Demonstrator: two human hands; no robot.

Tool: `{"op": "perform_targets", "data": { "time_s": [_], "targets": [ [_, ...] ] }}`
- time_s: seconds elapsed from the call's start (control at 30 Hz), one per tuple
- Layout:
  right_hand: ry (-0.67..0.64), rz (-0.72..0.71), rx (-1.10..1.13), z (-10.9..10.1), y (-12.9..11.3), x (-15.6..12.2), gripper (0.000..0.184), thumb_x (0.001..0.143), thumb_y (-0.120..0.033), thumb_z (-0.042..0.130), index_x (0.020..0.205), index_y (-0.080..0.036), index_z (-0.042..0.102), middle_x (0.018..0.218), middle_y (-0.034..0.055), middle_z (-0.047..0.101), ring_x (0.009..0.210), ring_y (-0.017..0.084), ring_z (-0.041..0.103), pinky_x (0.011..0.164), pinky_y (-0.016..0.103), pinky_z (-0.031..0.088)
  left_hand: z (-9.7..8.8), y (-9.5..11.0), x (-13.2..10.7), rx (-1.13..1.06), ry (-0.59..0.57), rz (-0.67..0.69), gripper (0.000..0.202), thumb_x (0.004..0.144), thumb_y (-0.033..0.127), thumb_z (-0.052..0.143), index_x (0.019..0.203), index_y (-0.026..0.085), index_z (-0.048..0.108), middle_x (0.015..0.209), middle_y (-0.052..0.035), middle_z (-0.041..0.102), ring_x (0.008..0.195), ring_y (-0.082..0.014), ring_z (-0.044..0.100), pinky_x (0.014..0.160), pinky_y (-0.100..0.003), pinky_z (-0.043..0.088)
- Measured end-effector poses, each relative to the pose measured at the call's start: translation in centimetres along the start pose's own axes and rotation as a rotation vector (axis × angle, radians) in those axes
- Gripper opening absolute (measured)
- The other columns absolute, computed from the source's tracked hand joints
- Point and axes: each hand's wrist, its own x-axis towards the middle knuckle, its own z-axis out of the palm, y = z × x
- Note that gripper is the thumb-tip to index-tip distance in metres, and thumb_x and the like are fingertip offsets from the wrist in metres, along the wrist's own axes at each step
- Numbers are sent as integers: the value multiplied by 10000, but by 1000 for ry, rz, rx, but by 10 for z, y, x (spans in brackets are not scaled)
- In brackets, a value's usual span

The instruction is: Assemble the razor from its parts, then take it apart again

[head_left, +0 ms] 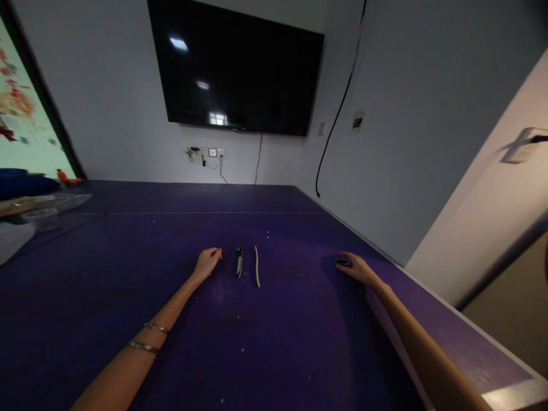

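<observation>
On the table (128, 297), the empty, half-curled left hand (208, 262) risked knocking the dark tool (238, 262); the right hand (358, 269) covered a small object (342, 262), grip unclear.

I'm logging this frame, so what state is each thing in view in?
left hand: loosely curled, empty, resting on the table.
right hand: fingertips on the small dark object; grip unclear.
dark slim tool: lying flat beside the left hand, untouched.
white strip: lying flat, apart from both hands.
wall screen: off, dark.
wall socket: a cable plugged in.
</observation>
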Motion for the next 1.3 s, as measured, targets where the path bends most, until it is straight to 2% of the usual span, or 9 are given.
{"op": "perform_targets", "data": {
  "time_s": [0.27,0.43,0.63,0.77,0.83,0.93,1.2,1.3],
  "targets": [
    [-46,34,63,2,5,0,506,688,-384,590,1131,-140,587,1097,122,646,1006,245,604,891,341,451,1,-1,0,-7,-4,18,326,745,389,403,523,177,511,462,32,428,482,-120,411,502,-232,279],
    [-54,86,106,2,8,-1,477,674,-305,594,1128,-160,592,1104,108,648,1010,241,603,897,347,450,0,0,-1,-4,-12,-18,321,750,390,405,532,181,514,452,37,414,467,-122,404,491,-234,277],
    [-66,86,136,0,10,2,516,666,-346,609,1144,-155,569,1117,125,638,1040,248,591,909,348,444,1,0,-1,2,-12,5,332,749,394,397,522,180,510,470,31,427,496,-125,420,514,-235,291],
    [-41,84,99,3,3,7,580,667,-393,614,1181,-141,526,1032,131,664,959,257,621,851,364,469,1,2,-2,13,-24,-4,327,750,391,398,523,181,504,450,36,404,472,-119,399,490,-231,271],
    [-16,68,100,7,-8,11,601,678,-407,609,1204,-137,503,1024,129,662,947,253,625,841,360,471,2,2,-3,11,-20,-16,326,755,391,394,530,182,501,445,38,399,462,-119,396,481,-230,269],
    [3,22,140,17,-36,21,623,688,-414,614,1235,-151,477,1060,123,650,979,242,617,853,346,462,3,2,-3,12,-19,-19,326,759,389,393,535,181,506,455,35,414,465,-121,404,480,-231,274],
    [-110,-138,245,56,-150,47,626,711,-364,634,1273,-163,442,1115,119,622,1024,223,589,895,356,424,3,2,-4,32,-34,25,336,767,379,380,532,179,513,489,21,466,515,-130,445,518,-237,296],
    [-135,-208,272,72,-184,51,644,715,-378,636,1282,-148,435,1114,125,619,1027,213,581,892,342,423,4,0,-4,39,-37,46,346,777,380,372,536,176,513,502,21,470,525,-129,451,537,-242,298]
  ]
}}
